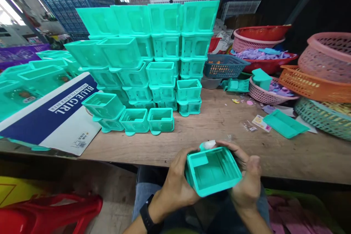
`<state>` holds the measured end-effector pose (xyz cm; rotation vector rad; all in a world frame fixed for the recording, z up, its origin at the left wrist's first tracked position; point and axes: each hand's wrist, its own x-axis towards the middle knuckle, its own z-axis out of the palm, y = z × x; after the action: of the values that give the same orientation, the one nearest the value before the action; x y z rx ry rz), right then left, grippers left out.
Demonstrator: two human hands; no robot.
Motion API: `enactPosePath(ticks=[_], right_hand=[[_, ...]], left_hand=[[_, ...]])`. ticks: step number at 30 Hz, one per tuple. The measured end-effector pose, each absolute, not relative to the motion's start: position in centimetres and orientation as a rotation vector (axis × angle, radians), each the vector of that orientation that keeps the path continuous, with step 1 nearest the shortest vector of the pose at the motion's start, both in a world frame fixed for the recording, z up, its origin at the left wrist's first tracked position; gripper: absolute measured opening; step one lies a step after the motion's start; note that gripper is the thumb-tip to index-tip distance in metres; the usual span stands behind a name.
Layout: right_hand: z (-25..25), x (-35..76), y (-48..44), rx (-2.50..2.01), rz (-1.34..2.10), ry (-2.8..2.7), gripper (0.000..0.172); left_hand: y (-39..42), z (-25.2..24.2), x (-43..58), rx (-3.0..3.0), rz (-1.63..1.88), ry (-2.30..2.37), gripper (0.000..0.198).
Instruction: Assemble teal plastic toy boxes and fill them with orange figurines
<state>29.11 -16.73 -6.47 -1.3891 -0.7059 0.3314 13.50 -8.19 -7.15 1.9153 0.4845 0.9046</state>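
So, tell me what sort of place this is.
Likely an assembly workshop: stacked identical teal plastic boxes, coloured plastic baskets of small parts, and one open teal plastic box held.

Head-worn, angled down (close), over table [208, 135]

- The left hand [177, 184] is curled shut on the left side of a small teal plastic box with an open top [212, 172]. Its thumb lies by the box's near left corner.
- The right hand [248, 181] grips the right side. Its fingers [230, 146] bend over the far rim.
- Both hands sit close together, just in front of the near edge of the brown wooden table [219, 124].
- Both forearms are bare and come up from below.
- The left wrist wears a black band [147, 216].
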Motion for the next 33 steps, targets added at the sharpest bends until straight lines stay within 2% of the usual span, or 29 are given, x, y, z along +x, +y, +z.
enactPosePath(ticks=[3, 6, 12, 18, 21, 26, 29, 33], right_hand=[[-6.3, 29.6, -16.5, -1.402, 0.312, -0.707, 0.077], [-6.7, 30.2, -16.6, -1.470, 0.298, -0.690, 0.076], [-8.9, 32.1, -15.8, -1.479, 0.550, -0.709, 0.077], [-8.4, 33.3, -15.0, -1.600, 0.516, -0.736, 0.071], [-8.0, 33.3, -15.3, -1.644, 0.348, -0.832, 0.062], [-6.9, 30.7, -16.5, -1.674, -0.408, -1.221, 0.026], [-7.1, 29.5, -16.5, -1.645, -0.502, -1.449, 0.030], [-8.8, 30.6, -15.3, -1.687, -0.491, -1.554, 0.034]], left_hand=[[-8.7, -7.1, 14.2, 1.826, 0.953, 0.556, 0.071], [-9.3, -8.0, 14.6, 1.726, 0.942, 0.583, 0.074], [-8.2, -9.8, 15.5, 1.679, 0.778, 0.666, 0.083], [-5.1, -8.5, 16.1, 1.758, 0.723, 0.762, 0.081], [-4.2, -7.8, 16.3, 1.725, 0.691, 0.744, 0.079], [-4.9, -9.3, 16.8, 1.940, 0.844, 1.046, 0.068], [-5.9, -11.7, 17.1, 2.078, 0.909, 1.147, 0.074], [-7.0, -14.2, 16.9, 2.191, 0.871, 0.970, 0.075]])
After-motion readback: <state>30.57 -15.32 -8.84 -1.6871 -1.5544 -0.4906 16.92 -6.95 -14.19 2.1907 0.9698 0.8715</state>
